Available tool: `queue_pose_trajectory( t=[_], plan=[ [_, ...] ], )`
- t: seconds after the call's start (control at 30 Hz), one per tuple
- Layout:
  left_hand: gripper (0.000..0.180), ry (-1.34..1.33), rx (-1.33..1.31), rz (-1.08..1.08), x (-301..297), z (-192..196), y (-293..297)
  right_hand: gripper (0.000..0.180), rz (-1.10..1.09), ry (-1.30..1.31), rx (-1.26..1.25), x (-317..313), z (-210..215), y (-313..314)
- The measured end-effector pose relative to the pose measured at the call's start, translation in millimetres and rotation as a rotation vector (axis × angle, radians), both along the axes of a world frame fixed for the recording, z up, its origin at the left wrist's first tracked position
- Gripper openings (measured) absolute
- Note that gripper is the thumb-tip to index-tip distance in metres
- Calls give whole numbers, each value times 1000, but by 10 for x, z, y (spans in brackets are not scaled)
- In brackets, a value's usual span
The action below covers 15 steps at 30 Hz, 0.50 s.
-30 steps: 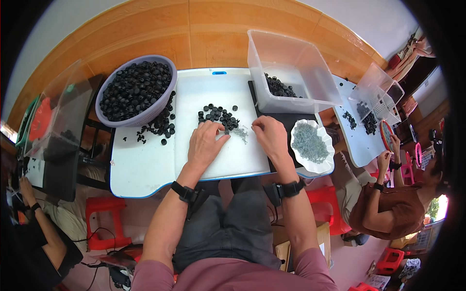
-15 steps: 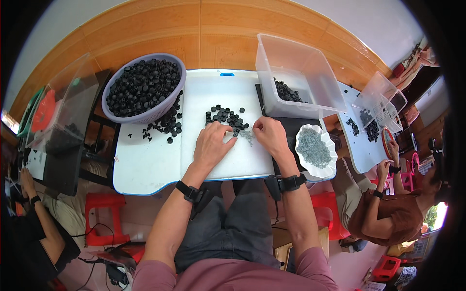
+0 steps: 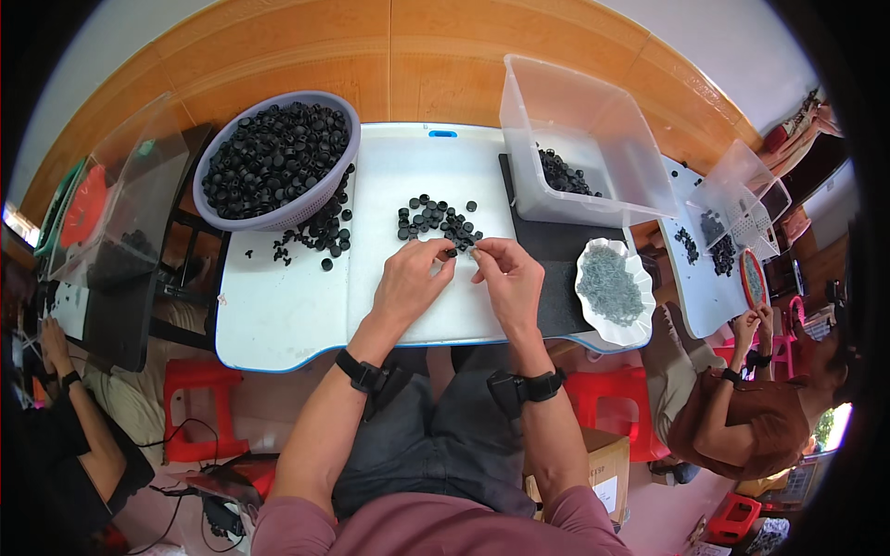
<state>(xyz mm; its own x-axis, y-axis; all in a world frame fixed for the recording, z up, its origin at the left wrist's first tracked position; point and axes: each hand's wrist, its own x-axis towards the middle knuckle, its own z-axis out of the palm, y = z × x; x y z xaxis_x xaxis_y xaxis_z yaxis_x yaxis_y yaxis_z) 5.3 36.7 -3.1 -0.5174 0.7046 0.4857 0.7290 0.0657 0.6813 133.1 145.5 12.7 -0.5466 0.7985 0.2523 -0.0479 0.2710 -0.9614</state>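
Observation:
Over the white tabletop [image 3: 287,329], my left hand [image 3: 408,283] pinches a small round black cap [image 3: 451,252] between thumb and fingers. Close beside it, my right hand [image 3: 512,283] is closed at the fingertips on a small pale, translucent piece, mostly covered by the fingers. The two sets of fingertips nearly meet. Just beyond them lies a loose cluster of black caps [image 3: 428,218], some upright and some tipped. To the right, a white scalloped dish [image 3: 642,320] holds many tiny grey translucent pieces [image 3: 610,285].
A lilac basket [image 3: 320,199] heaped with black caps stands at the back left, with spilled caps [image 3: 326,227] beside it. At the back right, a clear plastic bin [image 3: 607,208] on a black mat [image 3: 556,301] contains more caps. Co-workers [image 3: 732,408] sit on both sides; red stools [image 3: 199,408] flank me.
My right hand has moved left and closer to my left hand, covering the spot where small grey pieces lay. A black cap now shows in my left fingertips. The view has shifted slightly.

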Motion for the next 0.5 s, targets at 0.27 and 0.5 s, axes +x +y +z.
queue_pose_trajectory(
  t=[0.27,0.5],
  plan=[
    [24,-89,45,-76,16,29,-15,10,-11,-25,98,-54,-107,-55],
    [25,-74,76,-101,-25,4,-19,10,-27,-111,280,-66,-47,-92]
  ],
)
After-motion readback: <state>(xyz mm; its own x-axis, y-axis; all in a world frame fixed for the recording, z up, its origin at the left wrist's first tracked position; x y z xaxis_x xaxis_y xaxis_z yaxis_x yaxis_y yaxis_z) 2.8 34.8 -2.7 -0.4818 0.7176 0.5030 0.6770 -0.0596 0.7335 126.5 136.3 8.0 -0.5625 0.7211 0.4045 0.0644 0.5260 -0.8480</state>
